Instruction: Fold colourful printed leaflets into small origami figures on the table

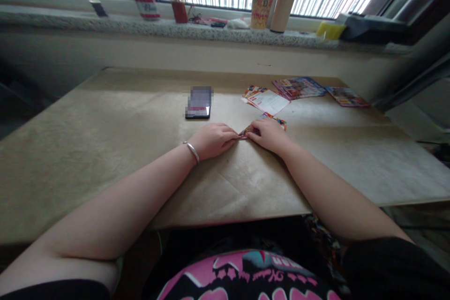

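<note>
On the table, a colourful printed paper (280, 121) lies partly under my right hand (265, 132), whose fingers press down on it. My left hand (217, 139), with a silver bangle at the wrist, pinches the paper's near left corner between closed fingers. The two hands almost meet there, and they hide much of the sheet. Its near edge looks creased or folded; how far the fold runs I cannot tell.
A phone (198, 103) lies beyond my left hand. White and orange printed sheets (269, 101), colourful leaflets (300, 88) and another stack (347, 96) lie at the back right. The windowsill (211, 32) holds a red can (144, 1) and a patterned cup (263, 5).
</note>
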A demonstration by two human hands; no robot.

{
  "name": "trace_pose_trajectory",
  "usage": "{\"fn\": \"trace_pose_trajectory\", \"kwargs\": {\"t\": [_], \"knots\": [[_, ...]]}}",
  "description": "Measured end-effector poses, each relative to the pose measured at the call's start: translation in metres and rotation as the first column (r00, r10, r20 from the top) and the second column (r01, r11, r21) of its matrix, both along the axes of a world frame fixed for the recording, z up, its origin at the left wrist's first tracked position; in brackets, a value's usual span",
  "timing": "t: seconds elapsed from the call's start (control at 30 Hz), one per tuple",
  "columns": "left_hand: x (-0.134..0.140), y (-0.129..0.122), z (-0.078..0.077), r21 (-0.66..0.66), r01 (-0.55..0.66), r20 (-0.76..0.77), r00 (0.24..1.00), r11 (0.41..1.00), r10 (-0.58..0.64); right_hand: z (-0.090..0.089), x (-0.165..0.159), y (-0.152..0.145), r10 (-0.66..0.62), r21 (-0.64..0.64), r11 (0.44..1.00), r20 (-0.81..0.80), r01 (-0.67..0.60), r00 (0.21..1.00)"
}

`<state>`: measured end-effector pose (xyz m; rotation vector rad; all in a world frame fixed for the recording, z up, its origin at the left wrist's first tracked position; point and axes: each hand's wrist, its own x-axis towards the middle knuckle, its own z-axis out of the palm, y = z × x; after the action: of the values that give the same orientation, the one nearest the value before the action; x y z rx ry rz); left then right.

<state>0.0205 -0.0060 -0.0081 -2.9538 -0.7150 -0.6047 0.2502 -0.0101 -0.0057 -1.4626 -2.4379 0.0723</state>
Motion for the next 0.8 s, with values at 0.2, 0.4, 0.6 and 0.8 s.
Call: {"fn": "trace_pose_trajectory", "kwargs": {"t": [0.2,0.4,0.6,0.8], "knots": [[0.002,-0.002,0.001,0.017,-0.020,-0.021,1.000,1.000,0.020,0.000,-0.001,0.001,-0.035,-0.034,0.999,-0.005,0.034,0.999],[0.010,-0.011,0.003,0.059,-0.053,-0.117,0.991,0.997,0.060,0.005,-0.003,0.000,-0.061,-0.041,0.997,0.033,0.063,0.998],[0.014,-0.019,0.010,0.062,-0.107,-0.141,0.983,0.992,0.115,0.005,-0.004,0.001,-0.110,-0.049,0.993,0.041,0.111,0.993],[0.017,-0.023,0.013,0.059,-0.158,-0.156,0.974,0.986,0.166,0.004,-0.004,0.000,-0.138,-0.052,0.989,0.022,0.139,0.990]]}}
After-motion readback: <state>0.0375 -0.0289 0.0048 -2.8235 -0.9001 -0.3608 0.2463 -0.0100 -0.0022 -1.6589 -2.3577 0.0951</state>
